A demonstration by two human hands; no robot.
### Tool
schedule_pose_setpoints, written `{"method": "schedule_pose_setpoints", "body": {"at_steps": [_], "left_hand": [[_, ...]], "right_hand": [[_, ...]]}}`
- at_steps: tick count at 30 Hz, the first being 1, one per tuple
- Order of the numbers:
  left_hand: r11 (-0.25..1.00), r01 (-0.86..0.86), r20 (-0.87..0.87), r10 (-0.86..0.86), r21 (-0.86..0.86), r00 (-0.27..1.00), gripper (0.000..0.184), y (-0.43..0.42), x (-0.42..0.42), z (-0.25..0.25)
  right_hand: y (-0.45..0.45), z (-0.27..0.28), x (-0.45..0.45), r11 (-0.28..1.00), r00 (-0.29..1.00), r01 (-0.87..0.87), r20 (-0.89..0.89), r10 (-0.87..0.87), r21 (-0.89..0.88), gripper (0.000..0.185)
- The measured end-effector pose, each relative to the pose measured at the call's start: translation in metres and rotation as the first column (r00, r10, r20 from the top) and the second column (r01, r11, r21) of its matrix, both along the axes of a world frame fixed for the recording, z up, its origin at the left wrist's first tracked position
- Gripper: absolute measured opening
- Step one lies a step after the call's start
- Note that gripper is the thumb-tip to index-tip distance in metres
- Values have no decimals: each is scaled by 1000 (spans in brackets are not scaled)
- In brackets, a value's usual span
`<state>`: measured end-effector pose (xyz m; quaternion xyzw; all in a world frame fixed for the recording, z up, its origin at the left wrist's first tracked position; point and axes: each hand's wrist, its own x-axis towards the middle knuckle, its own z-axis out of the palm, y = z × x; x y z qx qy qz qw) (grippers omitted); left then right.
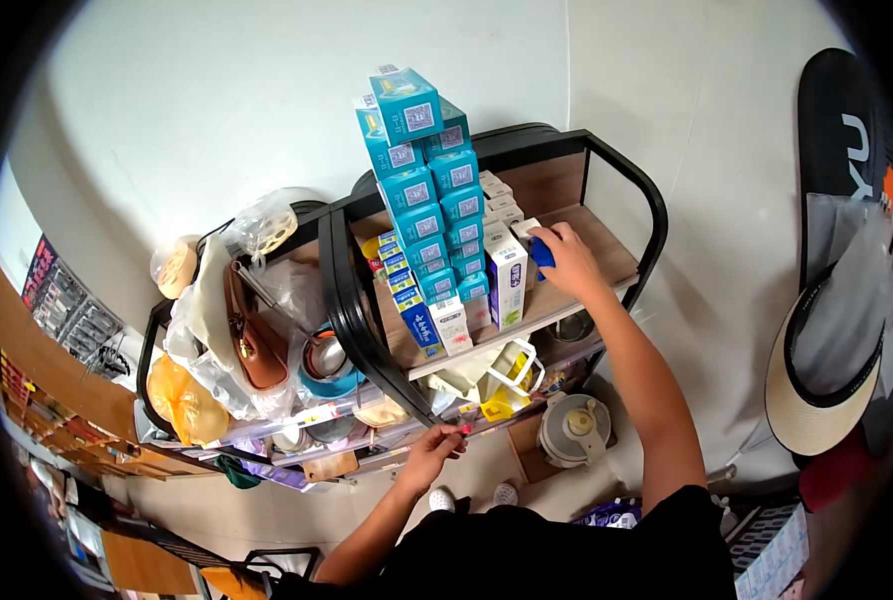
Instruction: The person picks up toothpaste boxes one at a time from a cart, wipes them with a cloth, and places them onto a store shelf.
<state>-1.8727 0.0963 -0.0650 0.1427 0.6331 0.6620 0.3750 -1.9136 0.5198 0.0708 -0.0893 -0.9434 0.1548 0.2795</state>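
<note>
The right hand (571, 262) is closed on a blue-and-white box (541, 252) at the upper centre right of the frame, on the top shelf (612, 248) of a black-framed rack. The left hand (431, 460) is well apart from it, below the shelf edge at the lower centre, fingers curled, with a small red object (466, 430) at its fingertips; whether it is pinched there cannot be told.

Just left of the right hand, a tall white-and-purple box (508, 275) stands upright at the shelf's front. Beside it rises a high stack of teal boxes (424, 222), two columns showing printed square codes, with a white box (452, 325) and a blue toothpaste-like box (423, 328) at its foot.

Under that shelf, near the left hand, are a white basket (464, 378) and a yellow item (507, 404). A lidded grey pot (574, 430) sits at the lower centre right. At centre left, a second rack section carries a brown bag (255, 340) and a yellow plastic bag (187, 402). A beige visor (817, 412) hangs at the far right.
</note>
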Motion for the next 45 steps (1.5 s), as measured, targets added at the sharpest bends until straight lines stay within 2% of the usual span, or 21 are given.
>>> {"method": "schedule_pose_setpoints", "body": {"at_steps": [1, 5, 12, 14, 18, 21, 22, 23, 24, 26, 27, 30, 32, 33, 34, 36, 37, 38, 40, 42, 45], "left_hand": [[1000, 16, 1, -16, -6, 1000, 19, 6, -3, 2], [994, 104, -5, -104, 24, 995, 20, 26, -21, 0], [972, 229, -36, -227, 47, 973, 19, 70, -32, 9], [965, 259, -28, -258, 38, 966, 19, 82, -33, 12], [947, 314, -54, -310, 70, 949, 18, 103, -29, 28], [942, 319, -202, -294, 105, 934, 18, 118, -30, 33], [953, 301, -354, -267, 45, 897, 23, 124, -29, 43], [962, 274, -497, -244, -12, 833, 30, 129, -27, 55], [960, 279, -495, -248, -11, 832, 30, 135, -25, 72], [992, 122, -922, -23, 27, 386, 50, 145, -19, 103], [990, 137, -920, -31, 24, 391, 50, 147, -20, 108], [932, 355, -873, -112, 74, 475, 68, 142, -23, 113], [795, 584, -652, -531, -162, 541, 72, 128, -30, 104], [776, 631, -592, -511, -6, 623, 69, 124, -32, 80], [785, 618, -534, -507, 38, 677, 62, 117, -30, 76], [795, 606, -634, -480, -21, 607, 60, 101, -31, 59], [782, 623, -630, -494, -20, 599, 60, 94, -30, 58], [780, 621, -648, -511, -73, 566, 63, 85, -29, 58], [758, 640, -663, -544, -125, 515, 65, 67, -27, 64], [775, 617, -739, -495, -137, 457, 63, 50, -21, 68], [728, 679, -787, -470, -90, 400, 66, 29, -25, 47]], "right_hand": [[-1, -2, 6, 1000, 996, -16, -85, 17, 7, 59], [-10, 7, 25, 991, 995, -81, -69, 74, -108, 47], [-9, 9, 33, 957, 983, -178, -87, 162, -230, 68], [-3, -2, 34, 969, 987, -158, -21, 157, -192, 64], [-18, 11, 56, 976, 994, -88, -74, 74, -198, 57], [-37, 37, 93, 991, 992, -38, -127, 21, -128, 52], [-46, 45, 107, 991, 992, -35, -127, 19, -128, 52], [-56, 54, 123, 990, 997, -28, -71, 18, -136, 52], [-65, 62, 137, 990, 1000, -19, -15, 17, -142, 53], [-83, 68, 157, 980, 994, -93, 44, 102, -176, 55], [-92, 67, 166, 963, 987, -142, 45, 156, -230, 55], [-120, 47, 184, 888, 957, -271, -1, 291, -371, 58], [-144, 30, 189, 856, 943, -332, -123, 309, -397, 62], [-157, 20, 190, 870, 940, -321, -237, 245, -374, 66], [-165, 9, 198, 873, 947, -302, -227, 228, -383, 66], [-182, -12, 217, 650, 989, -54, -129, -68, -758, 63], [-194, -23, 221, 403, 947, -136, -239, -215, -905, 54], [-210, -30, 225, 403, 942, -123, -234, -239, -907, 54], [-246, -29, 224, 357, 722, -334, -480, -498, -873, 48], [-285, -28, 217, 651, 809, -120, -454, -374, -750, 49], [-342, -10, 206, 895, 930, 124, -265, -256, -428, 53]]}}
